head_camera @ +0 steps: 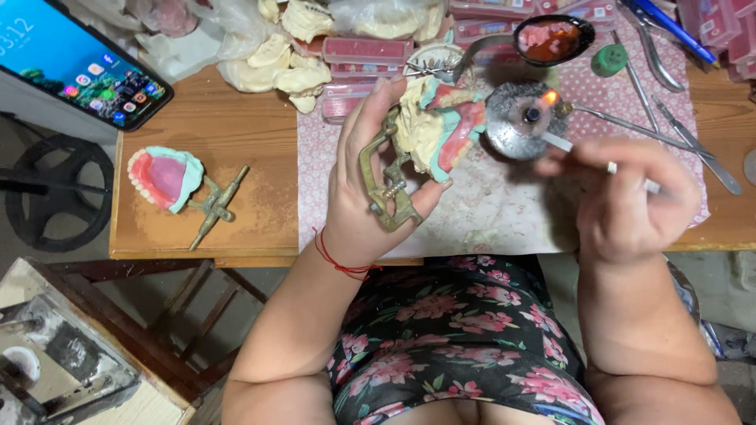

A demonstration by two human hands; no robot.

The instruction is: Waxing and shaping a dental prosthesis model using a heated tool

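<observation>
Denture model point(438, 126) in left hand point(370, 189), partly hidden

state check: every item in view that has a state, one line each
burner: lit, small flame at the wick
metal tool: tip held at the flame by the right hand
articulator with cast: lifted off the table, gripped in the left hand
second denture model: lying on the table, teeth up
phone: screen on
spoon: holds red wax
</observation>
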